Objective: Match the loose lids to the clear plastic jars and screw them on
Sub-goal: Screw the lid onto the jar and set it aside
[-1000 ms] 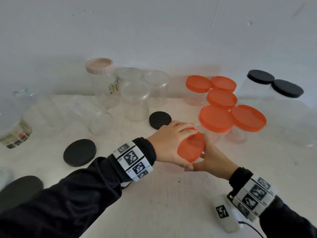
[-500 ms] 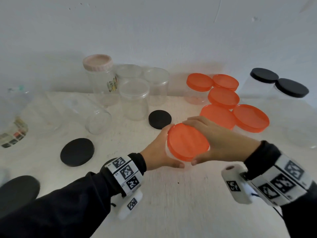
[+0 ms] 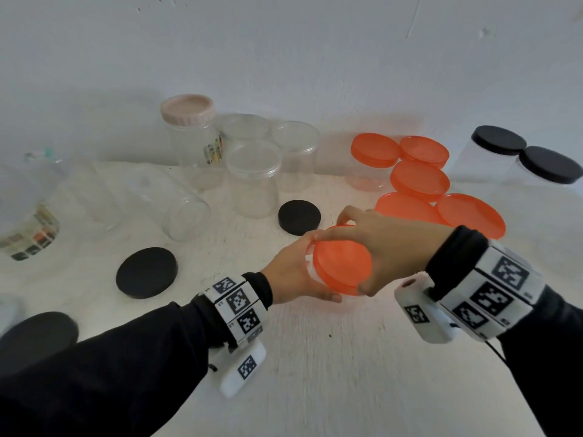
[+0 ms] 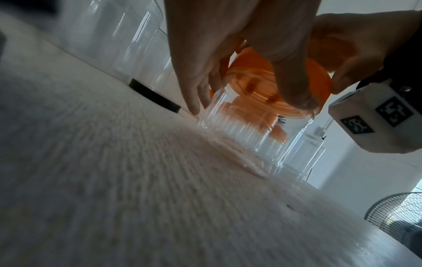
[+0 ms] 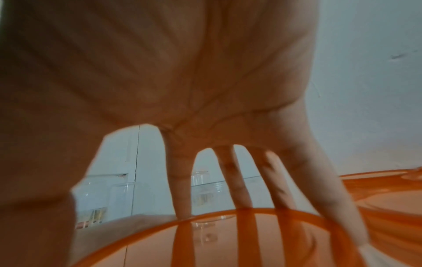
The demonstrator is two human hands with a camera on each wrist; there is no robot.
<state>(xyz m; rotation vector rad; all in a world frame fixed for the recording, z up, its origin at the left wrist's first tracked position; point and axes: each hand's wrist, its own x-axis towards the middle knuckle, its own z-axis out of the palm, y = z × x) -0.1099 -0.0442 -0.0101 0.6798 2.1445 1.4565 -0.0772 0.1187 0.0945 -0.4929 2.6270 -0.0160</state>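
The jar (image 4: 248, 130) stands near the middle of the table (image 3: 315, 373), tipped a little so that its long axis leans and its mouth, capped by the orange lid (image 3: 342, 268), faces up and toward the camera in the head view. The left hand (image 3: 296, 272) grasps the jar's clear wall from the left, thumb curled along the near side and fingers round the far side. The right hand (image 3: 391, 247) comes over from the right and clutches the lid by its rim, thumb at the near edge, fingers (image 5: 182, 189) spread over the far edge. In the head view the jar's body is almost wholly hidden behind the lid and both hands; only the left wrist view shows its ribbed wall and its base on the table. Whether the lid is fully seated on the thread cannot be told. The right wrist view is blurred and mostly filled by the palm, with the lid cut off at the bottom edge. Behind the hands stand five more orange-lidded jars (image 3: 419, 181), partly covered by the right hand. A loose black lid (image 3: 299, 217) lies just left of them, another (image 3: 146, 272) nearer the left, and a third (image 3: 38, 337) is cut by the sleeve.
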